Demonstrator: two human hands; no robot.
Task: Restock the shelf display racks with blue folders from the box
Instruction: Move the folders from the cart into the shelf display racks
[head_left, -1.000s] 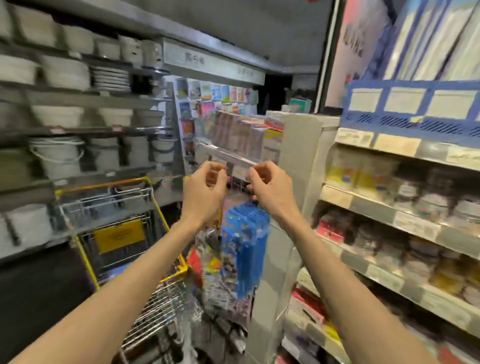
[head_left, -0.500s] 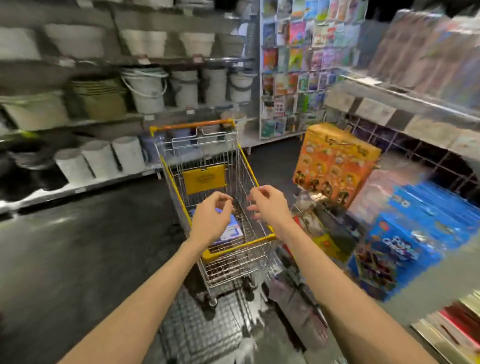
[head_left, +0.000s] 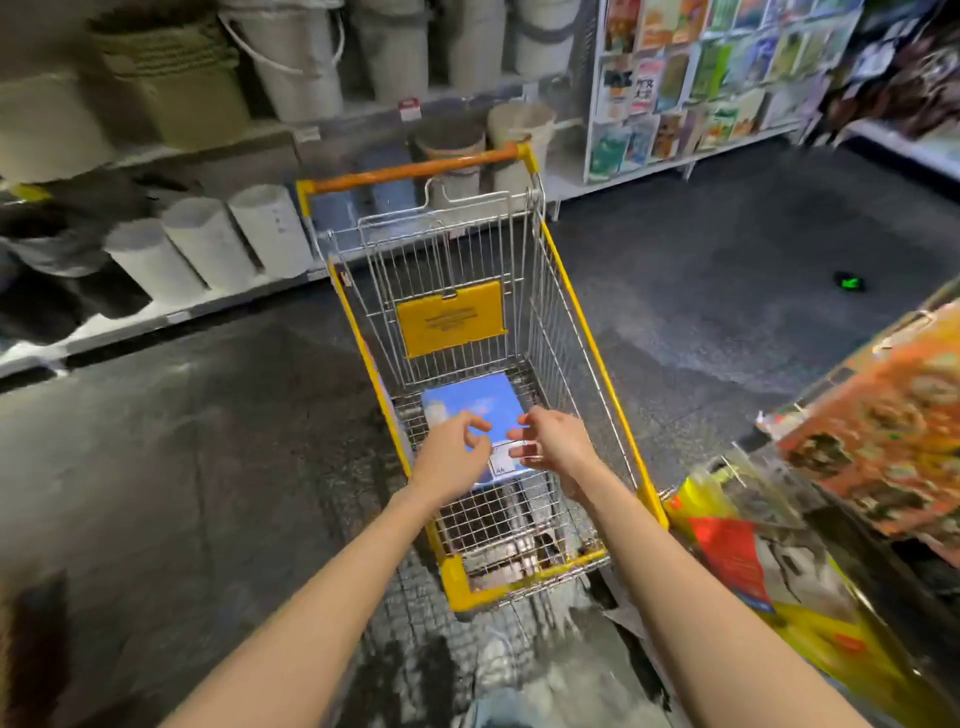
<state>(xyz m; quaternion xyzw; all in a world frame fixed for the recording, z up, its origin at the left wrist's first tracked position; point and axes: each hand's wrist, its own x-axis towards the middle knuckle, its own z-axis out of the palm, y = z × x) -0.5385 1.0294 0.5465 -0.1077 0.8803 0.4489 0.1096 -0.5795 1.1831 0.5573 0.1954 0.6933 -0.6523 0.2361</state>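
Head view: wire shopping cart (head_left: 587, 332) stands straight ahead of me on a dark, mottled floor (head_left: 182, 441). Its near yellow rim is just beyond my forearms and its orange handle bar (head_left: 415, 169) is at the far end, close to the low shelf (head_left: 156, 317). Open floor runs wide to the left of the cart and off to the far right. On the near right the cart's corner sits just beside hanging packets in yellow and red (head_left: 737, 566), so that side is tight.

The basket is thin silver grid with yellow plastic edging, and a flat yellow plaque (head_left: 451, 325) hangs on its far wall. The blue folder (head_left: 470, 402) lies flat on the basket bottom, glossy and rectangular, with a white label (head_left: 506, 460) at its near edge.

My left hand (head_left: 452, 457) and right hand (head_left: 558, 444) hover side by side over the folder's near end. Their fingers are loosely curled towards the thumbs and grip nothing. I cannot tell whether any fingertip touches the folder.

Pale cylindrical buckets (head_left: 208, 239) line the shelf, blurred. A rack of colourful cards (head_left: 691, 78) stands at the back right.
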